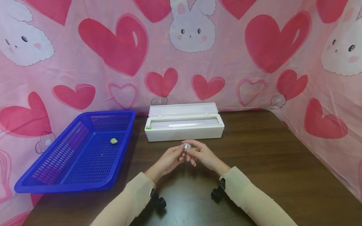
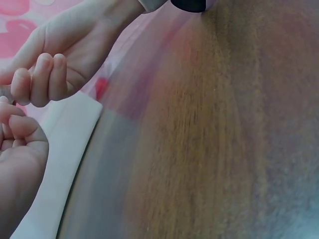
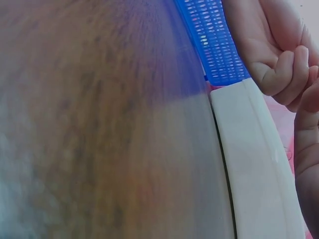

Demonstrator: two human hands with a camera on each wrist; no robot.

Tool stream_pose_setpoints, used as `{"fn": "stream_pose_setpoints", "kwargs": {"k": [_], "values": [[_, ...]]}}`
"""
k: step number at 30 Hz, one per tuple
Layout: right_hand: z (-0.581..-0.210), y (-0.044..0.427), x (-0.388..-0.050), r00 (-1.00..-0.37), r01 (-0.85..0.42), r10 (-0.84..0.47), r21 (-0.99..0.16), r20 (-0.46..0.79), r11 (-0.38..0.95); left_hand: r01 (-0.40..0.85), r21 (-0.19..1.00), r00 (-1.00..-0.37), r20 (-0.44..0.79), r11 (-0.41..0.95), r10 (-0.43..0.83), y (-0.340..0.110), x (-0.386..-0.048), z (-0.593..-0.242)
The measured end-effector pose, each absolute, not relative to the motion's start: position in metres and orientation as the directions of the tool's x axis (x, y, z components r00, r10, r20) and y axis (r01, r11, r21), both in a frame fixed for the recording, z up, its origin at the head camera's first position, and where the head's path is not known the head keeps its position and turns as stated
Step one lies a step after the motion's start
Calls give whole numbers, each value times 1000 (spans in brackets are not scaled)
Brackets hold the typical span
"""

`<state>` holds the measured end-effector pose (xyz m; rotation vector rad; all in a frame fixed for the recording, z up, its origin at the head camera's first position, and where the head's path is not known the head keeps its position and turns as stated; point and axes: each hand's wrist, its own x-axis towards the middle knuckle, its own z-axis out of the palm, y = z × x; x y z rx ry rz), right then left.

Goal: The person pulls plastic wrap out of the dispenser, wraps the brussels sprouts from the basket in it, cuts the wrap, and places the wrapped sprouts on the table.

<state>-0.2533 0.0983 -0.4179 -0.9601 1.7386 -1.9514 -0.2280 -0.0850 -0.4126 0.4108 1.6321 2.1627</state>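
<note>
A small, shiny silver round piece (image 1: 186, 147) is held up between both hands in front of the white box. My left hand (image 1: 169, 158) pinches it from the left between thumb and finger. From the other side, my right hand (image 1: 205, 156) grips it with thumb and forefinger, the other fingers curled below. In the left wrist view, the right hand (image 2: 65, 59) is at the top and the left hand (image 2: 20, 169) at the lower left. The right wrist view shows the curled fingers of both hands, with the silver piece mostly hidden.
A long white box (image 1: 185, 132) with its clear lid (image 1: 183, 109) raised stands behind the hands. At left sits a blue perforated basket (image 1: 82, 188) with a small green-and-white piece (image 1: 113, 141) inside. Brown wooden table (image 1: 254, 157); pink heart-patterned cloth (image 1: 237, 56) hangs behind.
</note>
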Motion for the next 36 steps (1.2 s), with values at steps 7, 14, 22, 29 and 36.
{"fn": "stream_pose_setpoints", "kwargs": {"k": [7, 14, 22, 29, 36], "values": [[-415, 97, -249, -722, -139, -660, -978, 209, -157, -116, 972, -905, -19, -204, 424, -83, -228, -415], [-415, 99, -250, -701, -152, -680, -977, 215, -152, -100, 973, -894, 4, -208, 449, -86, -228, -415], [-413, 97, -248, -717, -138, -661, -975, 220, -176, -79, 962, -856, 69, -263, 512, -87, -227, -415], [-412, 95, -248, -683, -175, -673, -958, 283, -225, -46, 965, -880, 84, -259, 467, -81, -227, -419], [-412, 93, -246, -690, -206, -647, -945, 325, -255, -35, 972, -894, 73, -232, 441, -81, -227, -417]]}}
